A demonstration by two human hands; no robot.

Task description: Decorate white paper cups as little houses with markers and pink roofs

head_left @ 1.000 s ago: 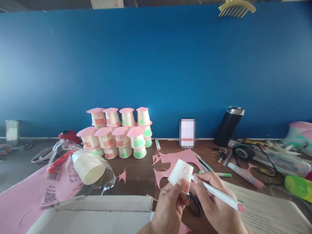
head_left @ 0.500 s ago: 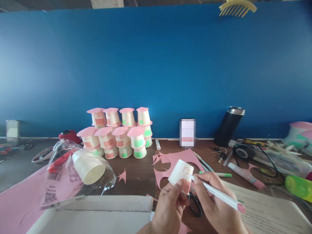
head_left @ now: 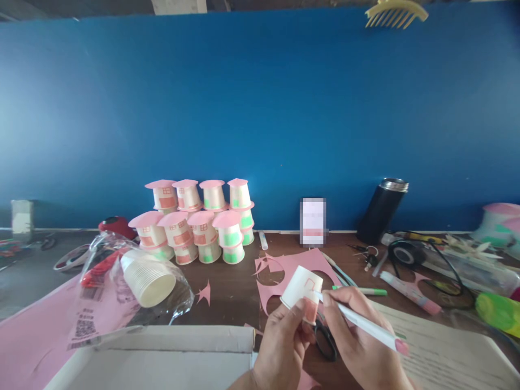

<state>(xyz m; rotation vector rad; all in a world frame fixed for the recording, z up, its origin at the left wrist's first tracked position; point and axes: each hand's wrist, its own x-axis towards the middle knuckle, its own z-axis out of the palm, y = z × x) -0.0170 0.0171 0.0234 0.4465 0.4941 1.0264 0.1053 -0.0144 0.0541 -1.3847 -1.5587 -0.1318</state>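
Note:
My left hand is closed around a small white paper cup held on its side, bottom pointing away from me. The cup bears a pink square outline and a pink filled patch. My right hand grips a white marker with a pink end, its tip touching the cup's side by the pink patch. Both hands hover over the brown table near its front edge, above black scissors and cut pink paper.
Finished cup houses with pink roofs are stacked at the back. A bag of plain cups lies left, a cardboard box in front. A black flask, tape roll, green marker and glue stick lie right.

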